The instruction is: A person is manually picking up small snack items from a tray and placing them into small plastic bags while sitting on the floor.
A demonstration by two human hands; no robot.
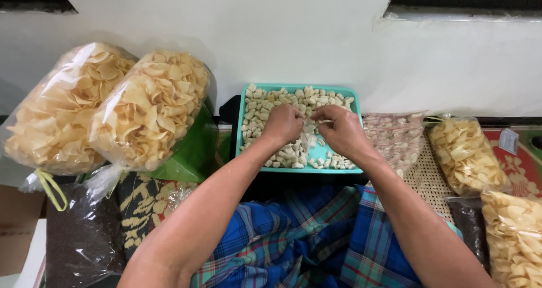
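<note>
Teal plastic makes up the shallow tray [354, 99], and it carries a loose heap of small pale pieces [265, 104], chunky and cream-coloured, spread under and around both sets of fingers. The left hand [284, 123] is curled knuckles-up over the middle of the heap, its fingers tucked down into the pieces; whether they pinch one cannot be told from here. The right hand [340, 131] sits just beside it, thumb and forefinger drawn narrow as if nipping one piece at the tips, though the piece itself is hidden.

Such pieces look light, dry and firm, probably a little crumbly at the edges, so a gentle fingertip pinch across the short sides would suit them better than a squeeze.

Both forearms reach forward from a blue plaid cloth [305, 237] over the lap, elbows out, wrists bent slightly down, hands nearly touching above the tray. Left of the fingers lean two big clear bags of crackers [147, 104]; right of them lie smaller packets [395, 135] and further cracker bags [466, 155].
</note>
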